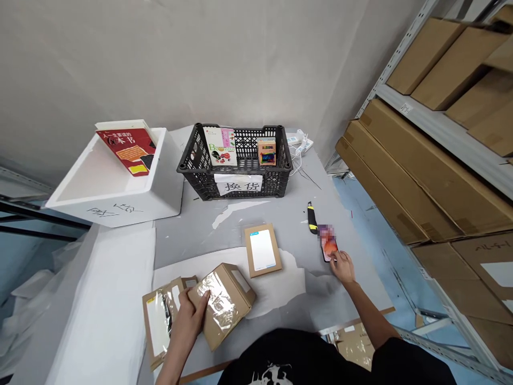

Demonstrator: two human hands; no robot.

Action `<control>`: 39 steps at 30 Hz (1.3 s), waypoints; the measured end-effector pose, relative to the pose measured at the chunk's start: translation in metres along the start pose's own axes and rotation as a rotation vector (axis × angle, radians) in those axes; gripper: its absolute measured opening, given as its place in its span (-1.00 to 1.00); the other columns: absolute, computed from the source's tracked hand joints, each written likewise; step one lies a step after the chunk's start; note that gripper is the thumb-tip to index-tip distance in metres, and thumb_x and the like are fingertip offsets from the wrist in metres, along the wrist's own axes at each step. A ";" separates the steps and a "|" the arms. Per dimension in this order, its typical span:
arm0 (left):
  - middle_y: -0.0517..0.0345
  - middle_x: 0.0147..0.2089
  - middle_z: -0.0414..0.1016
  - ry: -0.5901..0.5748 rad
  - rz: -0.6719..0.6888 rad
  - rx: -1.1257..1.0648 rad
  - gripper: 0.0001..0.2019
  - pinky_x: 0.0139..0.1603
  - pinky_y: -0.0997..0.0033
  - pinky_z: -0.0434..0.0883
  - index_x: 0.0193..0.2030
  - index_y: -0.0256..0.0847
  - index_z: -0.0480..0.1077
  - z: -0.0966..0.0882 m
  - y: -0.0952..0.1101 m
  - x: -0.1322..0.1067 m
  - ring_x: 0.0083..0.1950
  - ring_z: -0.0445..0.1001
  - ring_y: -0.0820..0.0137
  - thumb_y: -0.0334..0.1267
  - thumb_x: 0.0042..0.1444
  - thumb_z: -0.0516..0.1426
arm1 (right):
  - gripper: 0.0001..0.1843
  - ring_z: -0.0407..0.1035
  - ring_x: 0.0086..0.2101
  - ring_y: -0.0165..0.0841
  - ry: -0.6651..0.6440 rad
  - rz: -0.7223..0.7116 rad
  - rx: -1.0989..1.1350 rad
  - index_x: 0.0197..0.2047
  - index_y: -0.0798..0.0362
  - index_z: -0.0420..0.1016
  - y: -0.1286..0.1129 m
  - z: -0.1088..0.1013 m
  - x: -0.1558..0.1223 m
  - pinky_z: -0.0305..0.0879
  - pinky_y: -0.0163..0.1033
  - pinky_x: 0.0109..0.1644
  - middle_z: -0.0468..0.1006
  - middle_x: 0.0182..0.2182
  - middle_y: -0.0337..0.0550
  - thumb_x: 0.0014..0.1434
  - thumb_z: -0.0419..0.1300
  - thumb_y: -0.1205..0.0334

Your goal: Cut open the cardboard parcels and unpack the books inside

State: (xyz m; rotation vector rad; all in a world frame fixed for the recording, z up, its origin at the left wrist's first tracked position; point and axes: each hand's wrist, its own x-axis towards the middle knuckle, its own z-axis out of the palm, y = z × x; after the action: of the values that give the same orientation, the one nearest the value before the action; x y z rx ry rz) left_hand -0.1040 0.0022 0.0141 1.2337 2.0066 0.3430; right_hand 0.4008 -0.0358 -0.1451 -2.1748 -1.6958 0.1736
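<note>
The left hand (191,315) clasps the near end of a taped parcel (225,303) by the tabletop's (280,214) front edge, beside 1 flat mailer (157,323). The right hand (343,266), fingers loosely spread, touches the near end of a phone (329,248) towards the right edge, with a utility knife (311,218) just beyond. 1 labelled box (262,249) lies mid-tabletop. A black basket (200,182) and a foam box (116,206) stand at the far edge.

Warehouse packing / returns station.
Metal shelving (436,128) stacked with flat cardboard cartons (425,171); grey tabletop (280,214) holds a labelled black crate (236,160) of books, a hand-marked white foam box (116,187), small taped parcels (222,302) and a box cutter (311,218). Bare wall, no retail fittings.
</note>
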 end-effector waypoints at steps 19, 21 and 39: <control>-0.23 -0.04 0.43 0.009 -0.001 0.008 -0.18 -0.14 0.00 0.41 0.16 -0.31 0.05 0.002 -0.002 -0.002 -0.09 0.50 -0.04 0.34 -0.05 -0.06 | -0.75 0.49 -0.30 -0.21 0.095 -0.065 0.251 -0.24 0.01 0.42 -0.061 -0.016 -0.025 0.40 -0.05 -0.15 0.62 -0.31 -0.05 0.21 -0.07 0.22; -0.22 -0.05 0.43 0.021 0.004 -0.002 -0.17 -0.13 -0.01 0.41 0.19 -0.31 0.03 0.004 -0.004 -0.003 -0.08 0.50 -0.05 0.33 -0.05 -0.05 | -0.73 0.49 -0.27 -0.24 0.092 -0.073 0.309 -0.22 0.01 0.40 -0.090 -0.020 -0.030 0.41 -0.08 -0.16 0.61 -0.28 -0.05 0.25 -0.11 0.22; -0.17 0.28 0.20 0.255 0.563 -0.188 -0.58 0.18 0.02 0.23 0.16 -0.15 0.13 -0.004 0.030 -0.056 0.26 0.25 0.14 -0.01 0.23 -0.07 | -0.53 0.45 -0.04 -0.13 -0.551 -0.175 0.854 0.19 -0.06 0.31 -0.309 -0.039 -0.075 0.44 -0.03 -0.05 0.55 -0.02 -0.07 0.27 -0.03 0.00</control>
State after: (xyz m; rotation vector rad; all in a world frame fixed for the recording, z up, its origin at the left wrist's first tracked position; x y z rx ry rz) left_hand -0.0726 -0.0297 0.0587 1.6828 1.7410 0.9809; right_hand 0.1127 -0.0533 -0.0065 -1.3864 -1.6077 1.2781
